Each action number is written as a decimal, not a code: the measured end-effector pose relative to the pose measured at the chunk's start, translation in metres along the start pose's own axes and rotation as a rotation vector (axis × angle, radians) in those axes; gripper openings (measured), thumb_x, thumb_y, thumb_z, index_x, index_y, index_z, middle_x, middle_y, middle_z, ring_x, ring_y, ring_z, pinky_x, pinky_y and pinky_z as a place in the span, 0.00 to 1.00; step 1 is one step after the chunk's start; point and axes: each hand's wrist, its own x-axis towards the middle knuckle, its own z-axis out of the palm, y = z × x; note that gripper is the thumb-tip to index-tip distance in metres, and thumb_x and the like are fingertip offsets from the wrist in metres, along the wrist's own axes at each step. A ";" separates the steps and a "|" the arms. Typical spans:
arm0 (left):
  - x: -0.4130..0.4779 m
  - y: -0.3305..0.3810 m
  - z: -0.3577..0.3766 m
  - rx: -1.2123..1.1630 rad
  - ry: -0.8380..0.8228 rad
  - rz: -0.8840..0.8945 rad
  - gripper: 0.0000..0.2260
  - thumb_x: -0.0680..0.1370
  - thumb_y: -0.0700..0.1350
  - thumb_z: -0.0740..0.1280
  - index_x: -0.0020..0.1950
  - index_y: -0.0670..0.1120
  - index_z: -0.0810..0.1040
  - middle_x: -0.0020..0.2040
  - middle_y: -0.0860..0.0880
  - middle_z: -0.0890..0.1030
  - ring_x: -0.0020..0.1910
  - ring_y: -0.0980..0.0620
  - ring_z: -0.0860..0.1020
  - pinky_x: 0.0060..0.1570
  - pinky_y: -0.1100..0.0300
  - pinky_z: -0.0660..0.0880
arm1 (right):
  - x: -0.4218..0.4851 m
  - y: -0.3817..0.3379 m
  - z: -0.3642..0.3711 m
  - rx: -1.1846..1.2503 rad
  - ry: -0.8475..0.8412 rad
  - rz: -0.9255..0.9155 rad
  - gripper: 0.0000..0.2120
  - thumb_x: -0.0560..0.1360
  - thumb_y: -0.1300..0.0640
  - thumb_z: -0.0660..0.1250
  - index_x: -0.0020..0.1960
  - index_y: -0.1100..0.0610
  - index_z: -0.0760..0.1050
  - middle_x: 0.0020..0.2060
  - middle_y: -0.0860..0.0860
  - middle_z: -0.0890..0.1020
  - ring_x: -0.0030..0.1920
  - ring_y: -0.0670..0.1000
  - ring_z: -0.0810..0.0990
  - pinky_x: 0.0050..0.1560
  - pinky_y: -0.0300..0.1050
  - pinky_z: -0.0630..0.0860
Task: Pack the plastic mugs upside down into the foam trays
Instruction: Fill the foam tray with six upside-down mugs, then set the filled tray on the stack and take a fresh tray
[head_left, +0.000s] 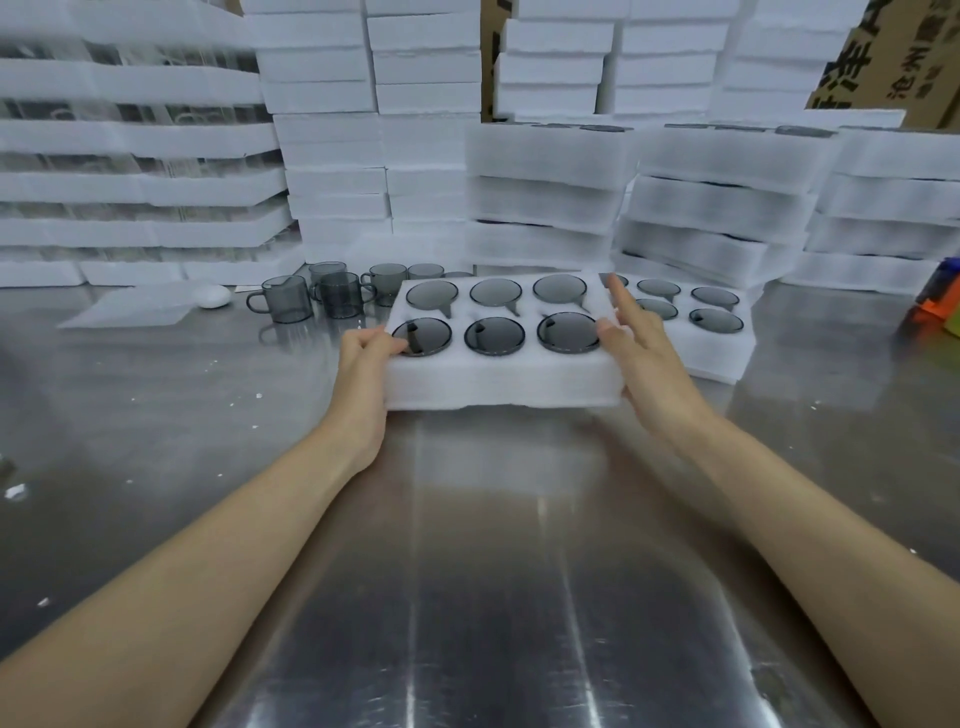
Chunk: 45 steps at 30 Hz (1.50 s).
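Holding a full tray (498, 379) between two hands.
Left hand (363, 356) grips its edge; right hand (644, 358) seemingly only presses flat, so mugs (494, 336) could spill.

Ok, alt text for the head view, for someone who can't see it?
Two hands hold a foam tray of six upside-down grey mugs: the left hand grips its left edge, the right hand presses straight-fingered on its right edge. Behind on the steel table stand loose upright mugs, a second filled tray and foam stacks.
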 end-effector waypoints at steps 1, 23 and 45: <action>0.000 0.000 -0.001 -0.024 0.001 0.010 0.10 0.64 0.49 0.65 0.43 0.51 0.69 0.48 0.50 0.76 0.49 0.49 0.74 0.51 0.50 0.68 | 0.000 -0.001 0.000 0.060 0.018 -0.002 0.23 0.81 0.52 0.59 0.73 0.37 0.61 0.63 0.46 0.67 0.58 0.32 0.69 0.69 0.45 0.63; -0.004 -0.011 0.006 0.244 -0.404 0.284 0.15 0.76 0.52 0.54 0.45 0.51 0.79 0.55 0.50 0.77 0.58 0.61 0.74 0.54 0.56 0.73 | 0.018 -0.013 -0.069 0.674 0.485 0.090 0.16 0.76 0.58 0.67 0.63 0.52 0.77 0.56 0.48 0.82 0.54 0.48 0.82 0.61 0.51 0.77; -0.004 -0.016 0.007 0.488 -0.371 0.259 0.20 0.84 0.46 0.50 0.44 0.51 0.80 0.60 0.52 0.75 0.55 0.63 0.74 0.54 0.64 0.72 | 0.031 0.043 -0.088 -0.775 0.693 -0.283 0.24 0.75 0.48 0.68 0.67 0.57 0.71 0.70 0.57 0.67 0.71 0.57 0.64 0.75 0.57 0.46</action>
